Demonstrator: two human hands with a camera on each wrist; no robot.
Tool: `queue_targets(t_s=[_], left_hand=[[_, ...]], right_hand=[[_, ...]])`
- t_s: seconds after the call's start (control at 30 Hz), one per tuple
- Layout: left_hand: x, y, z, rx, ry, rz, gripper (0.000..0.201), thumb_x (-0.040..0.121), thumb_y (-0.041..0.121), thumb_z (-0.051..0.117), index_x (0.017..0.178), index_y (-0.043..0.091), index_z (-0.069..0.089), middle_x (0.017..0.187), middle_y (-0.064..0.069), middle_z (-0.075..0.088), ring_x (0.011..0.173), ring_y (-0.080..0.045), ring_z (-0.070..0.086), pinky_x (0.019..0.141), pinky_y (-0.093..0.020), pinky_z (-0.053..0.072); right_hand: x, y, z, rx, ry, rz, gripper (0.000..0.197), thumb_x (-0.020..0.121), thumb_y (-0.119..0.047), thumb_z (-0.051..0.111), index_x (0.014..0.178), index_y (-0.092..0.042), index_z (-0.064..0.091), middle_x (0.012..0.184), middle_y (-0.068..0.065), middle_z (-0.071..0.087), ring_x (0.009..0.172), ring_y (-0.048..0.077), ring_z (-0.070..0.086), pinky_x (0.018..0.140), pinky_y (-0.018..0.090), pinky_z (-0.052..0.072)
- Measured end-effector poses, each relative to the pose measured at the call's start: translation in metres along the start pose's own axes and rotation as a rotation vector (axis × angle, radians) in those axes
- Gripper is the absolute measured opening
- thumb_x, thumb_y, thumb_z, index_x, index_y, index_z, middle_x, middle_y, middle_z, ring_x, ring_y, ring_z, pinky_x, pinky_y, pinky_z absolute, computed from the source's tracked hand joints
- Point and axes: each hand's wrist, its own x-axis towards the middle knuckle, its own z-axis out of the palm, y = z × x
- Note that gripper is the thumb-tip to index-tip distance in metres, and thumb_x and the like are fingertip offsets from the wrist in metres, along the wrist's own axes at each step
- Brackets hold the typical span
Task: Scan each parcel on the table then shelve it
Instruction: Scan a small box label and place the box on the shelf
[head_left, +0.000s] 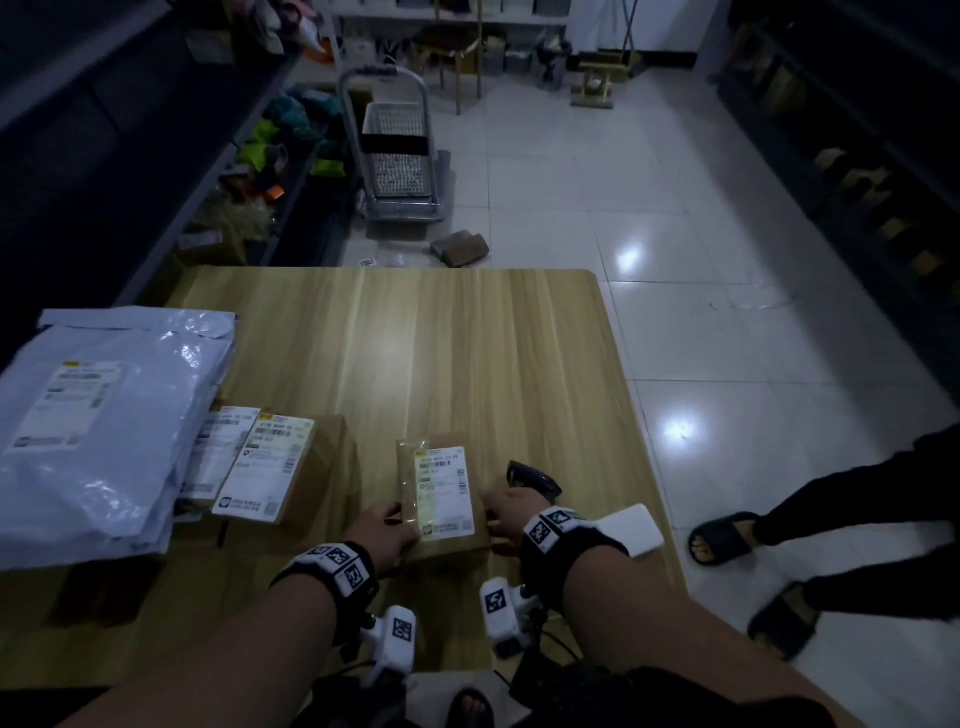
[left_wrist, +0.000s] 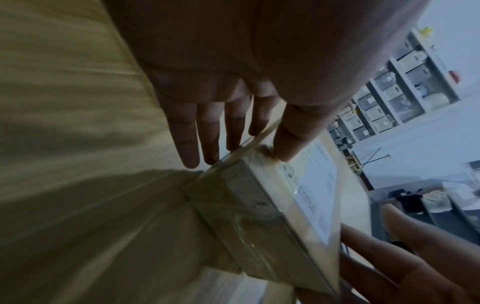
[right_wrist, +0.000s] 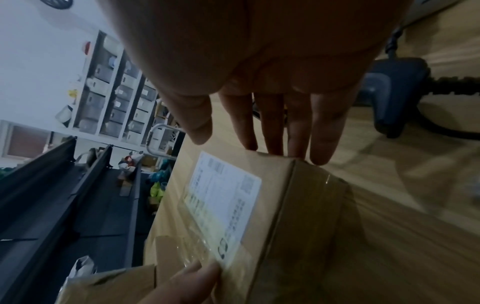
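A small brown cardboard parcel (head_left: 447, 499) with a white label lies flat near the front of the wooden table (head_left: 467, 338). My left hand (head_left: 389, 522) lies against its left side; the straight fingers (left_wrist: 210, 139) run down the side wall and the thumb touches the top edge. My right hand (head_left: 501, 512) touches the right side with straight fingers (right_wrist: 275, 131). The parcel (left_wrist: 259, 216) (right_wrist: 259, 205) sits between both hands on the table. A black handheld scanner (head_left: 535, 479) (right_wrist: 397, 92) lies just beyond my right hand.
A stack of grey poly mailers (head_left: 98, 431) and labelled boxes (head_left: 270, 467) fill the table's left side. A white device (head_left: 636, 530) lies at the right edge. Dark shelves (head_left: 130, 156) run along the left, a trolley (head_left: 397, 161) stands beyond, and another person's sandalled feet (head_left: 727, 535) stand at right.
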Motion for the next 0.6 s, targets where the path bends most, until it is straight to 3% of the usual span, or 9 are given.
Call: queue_targets(t_s=[0.07, 0.1, 0.17, 0.2, 0.3, 0.37, 0.47, 0.6], left_hand=[[-0.006, 0.006, 0.002, -0.018, 0.013, 0.035, 0.056, 0.09, 0.02, 0.071, 0.143, 0.023, 0.053, 0.117, -0.003, 0.07, 0.105, -0.027, 0.068, 0.086, -0.048, 0.061], [-0.011, 0.011, 0.002, -0.035, 0.023, 0.059, 0.057, 0.09, 0.022, 0.072, 0.143, 0.022, 0.053, 0.119, -0.005, 0.069, 0.105, -0.027, 0.067, 0.085, -0.048, 0.061], [-0.019, 0.021, 0.002, -0.097, 0.048, 0.118, 0.056, 0.089, 0.024, 0.072, 0.142, 0.02, 0.054, 0.119, -0.006, 0.069, 0.105, -0.027, 0.067, 0.085, -0.047, 0.061], [-0.022, 0.027, 0.001, -0.136, 0.059, 0.145, 0.054, 0.089, 0.025, 0.072, 0.14, 0.02, 0.055, 0.118, -0.005, 0.069, 0.105, -0.026, 0.067, 0.085, -0.046, 0.061], [-0.042, 0.045, -0.003, -0.242, 0.088, 0.227, 0.056, 0.083, 0.035, 0.073, 0.135, 0.021, 0.057, 0.117, -0.003, 0.07, 0.106, -0.023, 0.068, 0.085, -0.046, 0.061], [-0.057, 0.055, -0.008, -0.308, 0.1, 0.273, 0.06, 0.08, 0.039, 0.072, 0.136, 0.022, 0.058, 0.118, -0.002, 0.071, 0.107, -0.022, 0.068, 0.085, -0.045, 0.061], [-0.08, 0.069, -0.019, -0.375, 0.134, 0.343, 0.048, 0.091, 0.031, 0.069, 0.136, 0.022, 0.057, 0.119, -0.002, 0.07, 0.106, -0.02, 0.068, 0.084, -0.042, 0.06], [-0.112, 0.077, -0.042, -0.48, 0.205, 0.422, 0.04, 0.094, 0.025, 0.068, 0.133, 0.022, 0.057, 0.115, -0.002, 0.07, 0.102, -0.02, 0.07, 0.084, -0.043, 0.061]], right_hand=[[0.007, 0.001, -0.003, -0.057, 0.04, -0.051, 0.037, 0.095, -0.039, 0.068, 0.117, -0.01, 0.076, 0.12, 0.017, 0.077, 0.105, 0.033, 0.076, 0.096, 0.054, 0.063], [0.014, 0.001, -0.007, -0.07, 0.05, -0.075, 0.036, 0.09, -0.044, 0.07, 0.108, -0.014, 0.079, 0.115, 0.016, 0.079, 0.105, 0.034, 0.076, 0.096, 0.056, 0.062], [0.007, -0.007, -0.016, -0.076, 0.1, -0.141, 0.041, 0.075, -0.058, 0.07, 0.095, -0.023, 0.082, 0.099, 0.007, 0.082, 0.098, 0.031, 0.077, 0.095, 0.057, 0.062], [-0.005, -0.015, -0.019, -0.069, 0.137, -0.176, 0.043, 0.073, -0.06, 0.07, 0.098, -0.027, 0.082, 0.096, 0.003, 0.082, 0.095, 0.028, 0.077, 0.094, 0.054, 0.063], [-0.04, -0.039, -0.022, -0.009, 0.174, -0.252, 0.031, 0.087, -0.049, 0.07, 0.109, -0.031, 0.079, 0.101, 0.0, 0.081, 0.095, 0.027, 0.076, 0.089, 0.049, 0.064], [-0.06, -0.054, -0.021, 0.056, 0.175, -0.305, 0.031, 0.084, -0.048, 0.074, 0.109, -0.031, 0.079, 0.103, 0.001, 0.082, 0.097, 0.028, 0.077, 0.087, 0.051, 0.065], [-0.079, -0.074, -0.015, 0.085, 0.165, -0.396, 0.028, 0.087, -0.044, 0.076, 0.11, -0.029, 0.076, 0.106, 0.004, 0.08, 0.095, 0.028, 0.076, 0.071, 0.039, 0.061], [-0.107, -0.095, 0.008, 0.142, 0.112, -0.496, 0.02, 0.095, -0.034, 0.074, 0.112, -0.024, 0.073, 0.11, 0.006, 0.075, 0.096, 0.025, 0.073, 0.089, 0.059, 0.064]])
